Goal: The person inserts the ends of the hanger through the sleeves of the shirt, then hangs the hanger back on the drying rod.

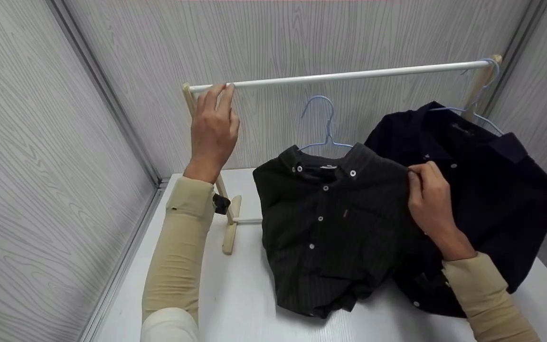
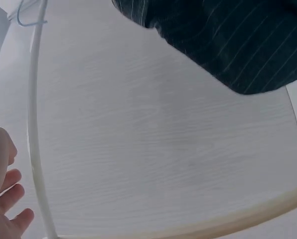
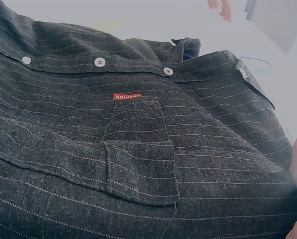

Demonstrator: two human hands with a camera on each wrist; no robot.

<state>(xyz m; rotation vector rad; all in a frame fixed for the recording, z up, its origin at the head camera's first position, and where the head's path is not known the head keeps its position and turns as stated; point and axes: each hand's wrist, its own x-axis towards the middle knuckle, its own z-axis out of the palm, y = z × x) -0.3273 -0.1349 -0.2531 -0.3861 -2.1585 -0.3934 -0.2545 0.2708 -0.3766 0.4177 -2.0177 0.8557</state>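
In the head view my right hand (image 1: pixel 430 202) pinches the shoulder of a dark pinstriped button-up shirt (image 1: pixel 297 266). A blue wire hanger (image 1: pixel 329 130) is inside its collar, with the hook sticking up below the rack's white rod (image 1: pixel 349 76). My left hand (image 1: pixel 214 130) is raised at the rod's left end, fingertips at the rod and nothing held. From the left wrist view, its loosely bent fingers (image 2: pixel 11 199) are beside the rod. Up close in the right wrist view are the shirt's pocket (image 3: pixel 141 172), white buttons and a small red label (image 3: pixel 126 96).
A navy shirt (image 1: pixel 501 190) hangs on a second blue hanger (image 1: pixel 485 95) at the rod's right end, partly behind the pinstriped shirt. The rack's wooden foot (image 1: pixel 230 235) stands on a white table (image 1: pixel 235 299). Wood-grain panels (image 1: pixel 112 14) enclose the back and sides.
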